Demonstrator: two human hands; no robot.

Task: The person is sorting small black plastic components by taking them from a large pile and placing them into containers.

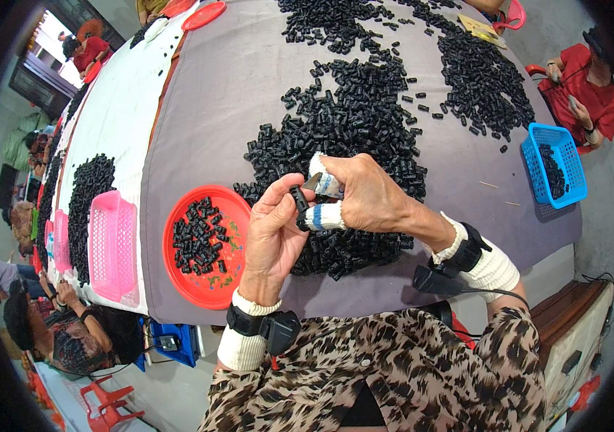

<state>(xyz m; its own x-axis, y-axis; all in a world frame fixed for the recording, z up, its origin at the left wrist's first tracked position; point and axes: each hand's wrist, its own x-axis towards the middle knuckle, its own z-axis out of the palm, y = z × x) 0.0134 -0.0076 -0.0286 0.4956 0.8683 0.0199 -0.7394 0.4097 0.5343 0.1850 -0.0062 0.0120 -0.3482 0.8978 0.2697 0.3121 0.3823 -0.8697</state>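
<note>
Smooth grey cloth (202, 137) covers the near part of a long table, faintly creased and bowed by the lens, with a white cloth (130, 108) along its left side. Spread over the grey is a dense heap (343, 122) of short, ridged, glossy black cylinders that look like moulded plastic. Above its near end, the left hand (271, 229) has thumb and fingers pinched on one black piece (298, 199). Curled closed, the right hand (375, 191) grips a small flat, pointed blade (312, 181) right beside that piece; white fabric wraps (325, 216) with blue stripes pad its digits. Ribbed cream knit cuffs (493, 268) circle both wrists. Just left of the left hand sits a round, shiny red plate (176, 277) bearing similar pieces and green flecks, printed or loose, I cannot tell. Farther out stand lattice-walled baskets, one pink (114, 248), one blue (577, 171).
</note>
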